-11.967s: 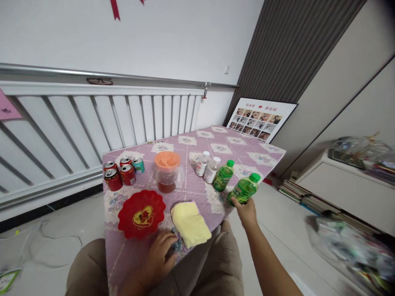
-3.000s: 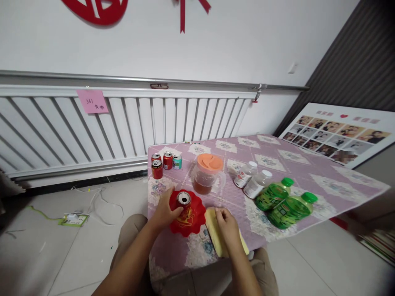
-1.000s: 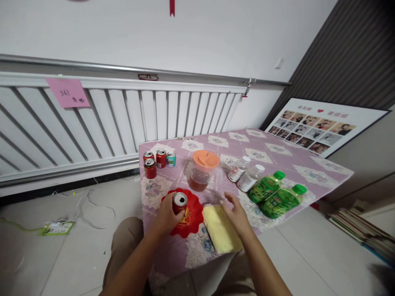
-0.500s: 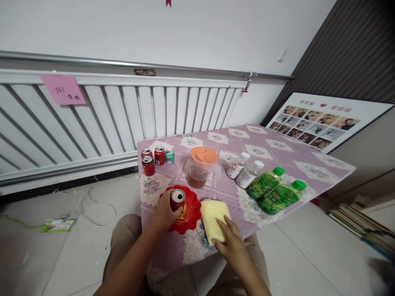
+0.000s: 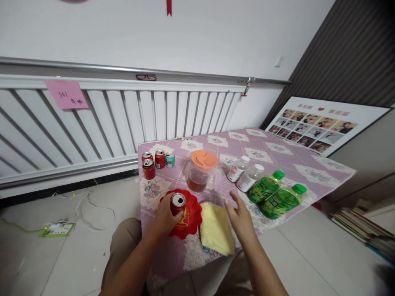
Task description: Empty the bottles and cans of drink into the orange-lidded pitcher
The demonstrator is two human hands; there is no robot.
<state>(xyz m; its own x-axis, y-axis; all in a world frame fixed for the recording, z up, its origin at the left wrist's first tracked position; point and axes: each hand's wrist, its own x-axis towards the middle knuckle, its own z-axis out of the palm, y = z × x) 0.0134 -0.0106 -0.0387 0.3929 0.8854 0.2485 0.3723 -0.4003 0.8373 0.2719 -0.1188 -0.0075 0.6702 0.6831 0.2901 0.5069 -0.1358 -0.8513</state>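
A dark red can (image 5: 178, 202) with an opened top is gripped in my left hand (image 5: 166, 214), upright over the red scalloped plate (image 5: 194, 218). To the plate's right lies a folded yellow cloth (image 5: 216, 228). My right hand (image 5: 239, 213) is raised just right of the cloth, fingers apart and nothing in them. Behind the plate stands a clear pitcher (image 5: 197, 181) with an orange lid and brown liquid inside.
Several cans (image 5: 148, 169) stand at the table's back left. Two small white-capped bottles (image 5: 247, 178) and two green-capped bottles (image 5: 280, 202) lean or lie at the right on the floral tablecloth (image 5: 216, 139). A radiator (image 5: 182, 111) runs behind.
My right hand has let go of the yellow cloth and moved up and to the right. The cloth's near edge sits lower and further right. My left hand still holds the can.
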